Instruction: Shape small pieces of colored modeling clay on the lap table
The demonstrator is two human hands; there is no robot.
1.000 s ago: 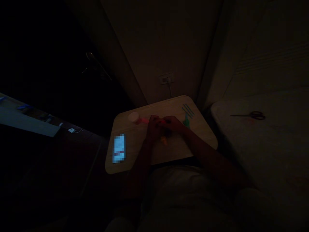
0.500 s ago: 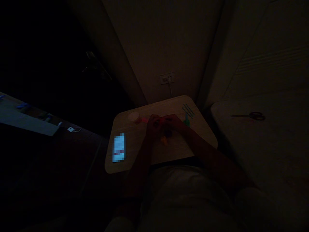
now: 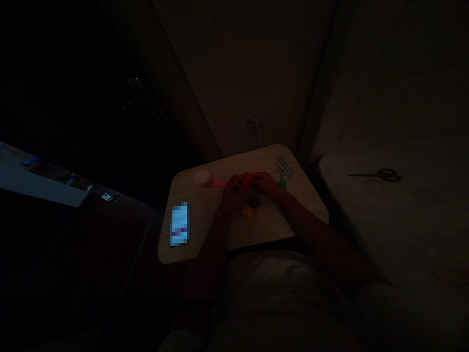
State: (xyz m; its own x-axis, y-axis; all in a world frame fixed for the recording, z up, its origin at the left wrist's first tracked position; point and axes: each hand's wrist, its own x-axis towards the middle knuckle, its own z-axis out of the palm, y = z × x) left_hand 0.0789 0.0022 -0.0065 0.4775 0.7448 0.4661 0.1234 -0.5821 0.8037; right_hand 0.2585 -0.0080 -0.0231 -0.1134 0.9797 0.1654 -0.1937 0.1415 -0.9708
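In the dim head view my left hand (image 3: pixel 233 191) and my right hand (image 3: pixel 264 183) meet over the small table. Between their fingers is a small bright red lump (image 3: pixel 247 181), whose kind I cannot make out. Both hands look closed around it. Just left of my left hand lies a pink strip-like thing (image 3: pixel 219 182), beside a pale round tub (image 3: pixel 202 178). Below the hands sit a dark round piece (image 3: pixel 253 201) and an orange piece (image 3: pixel 248 212). A green object (image 3: pixel 283 181) stands by my right wrist, partly hidden.
Several thin green sticks (image 3: pixel 285 167) lie at the far right of the wooden table (image 3: pixel 205 230). A lit phone (image 3: pixel 179 225) rests at its left. Scissors (image 3: pixel 384 175) lie on a pale surface to the right. A wall socket (image 3: pixel 252 120) with a plugged cable is behind.
My fingers have shifted around the red lump, and more of it shows now. The dark round piece is also less covered. The view has moved very slightly.
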